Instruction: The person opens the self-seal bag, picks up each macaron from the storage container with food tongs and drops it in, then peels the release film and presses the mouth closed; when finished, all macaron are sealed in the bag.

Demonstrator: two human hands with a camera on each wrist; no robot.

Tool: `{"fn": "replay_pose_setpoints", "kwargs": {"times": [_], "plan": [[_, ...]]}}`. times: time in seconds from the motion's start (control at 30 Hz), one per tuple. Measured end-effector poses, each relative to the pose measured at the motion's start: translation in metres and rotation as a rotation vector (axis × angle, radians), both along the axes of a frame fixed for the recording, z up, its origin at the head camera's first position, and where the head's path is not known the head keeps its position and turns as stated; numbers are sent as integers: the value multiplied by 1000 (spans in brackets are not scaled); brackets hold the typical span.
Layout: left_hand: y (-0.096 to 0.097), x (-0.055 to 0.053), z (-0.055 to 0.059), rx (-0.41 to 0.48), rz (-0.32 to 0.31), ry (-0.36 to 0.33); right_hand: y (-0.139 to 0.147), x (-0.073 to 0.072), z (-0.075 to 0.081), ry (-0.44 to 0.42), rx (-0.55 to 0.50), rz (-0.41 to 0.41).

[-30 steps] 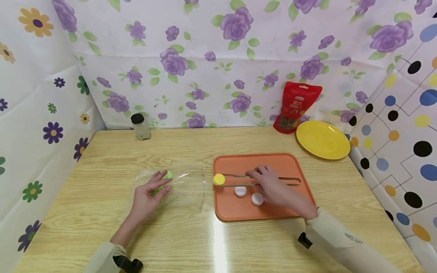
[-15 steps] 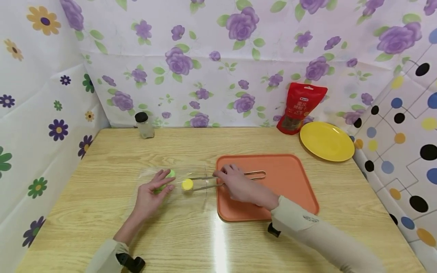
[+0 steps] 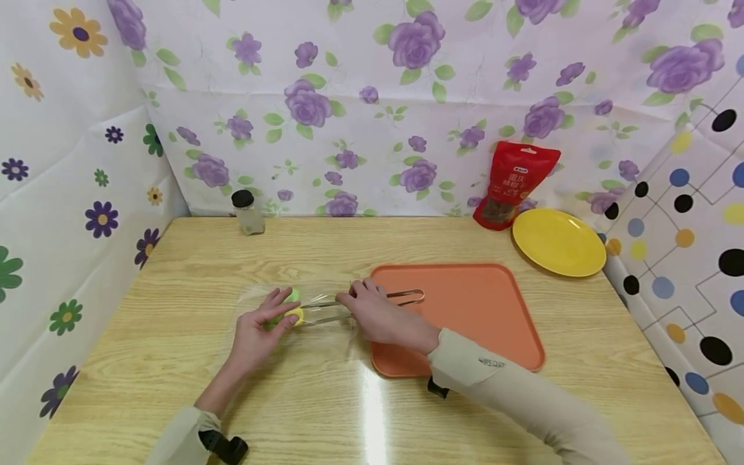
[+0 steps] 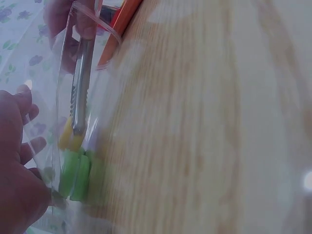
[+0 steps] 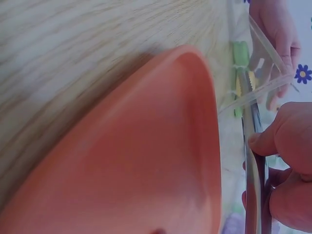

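Note:
My right hand [image 3: 380,318] grips metal tongs [image 3: 411,296] near their middle, and their tips reach into a clear plastic bag [image 3: 334,339]. Between those tips is a round yellow macaron-like piece [image 3: 297,315], inside the bag beside my left thumb. Green pieces of similar shape [image 4: 74,173] lie deeper in the bag, touching or close to the yellow one. My left hand [image 3: 256,332] holds the bag by its side, thumb and fingers spread around the pieces. In the right wrist view the bag's mouth [image 5: 258,92] gapes around the tongs [image 5: 251,117].
An orange tray [image 3: 465,310] lies under my right forearm, which hides part of it. Farther back are a yellow plate [image 3: 558,242], a red snack pouch [image 3: 517,184] and a small black-capped jar [image 3: 248,213]. Patterned cloth walls [image 3: 360,129] border the wooden table [image 3: 302,413].
My right hand has moved left from over the tray, carrying the yellow piece in the tongs into the bag. My forearm now covers where white round pieces lay. My left hand stays put.

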State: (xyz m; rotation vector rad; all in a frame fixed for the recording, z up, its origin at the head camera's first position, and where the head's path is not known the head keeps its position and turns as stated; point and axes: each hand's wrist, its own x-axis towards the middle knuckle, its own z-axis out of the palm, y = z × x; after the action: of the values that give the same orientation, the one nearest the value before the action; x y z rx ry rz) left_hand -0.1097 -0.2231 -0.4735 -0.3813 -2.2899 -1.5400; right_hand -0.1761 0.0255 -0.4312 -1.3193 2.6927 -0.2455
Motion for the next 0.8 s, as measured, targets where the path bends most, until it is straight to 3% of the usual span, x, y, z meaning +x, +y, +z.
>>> {"fn": "replay_pose_setpoints", "kwargs": {"times": [0.43,0.8], "plan": [[1,-2,-4,-21,11,31,-12,2,4,45,75,-19],[0,0,-3,-20,5,34,-7,5,11,17,62,-28]]}}
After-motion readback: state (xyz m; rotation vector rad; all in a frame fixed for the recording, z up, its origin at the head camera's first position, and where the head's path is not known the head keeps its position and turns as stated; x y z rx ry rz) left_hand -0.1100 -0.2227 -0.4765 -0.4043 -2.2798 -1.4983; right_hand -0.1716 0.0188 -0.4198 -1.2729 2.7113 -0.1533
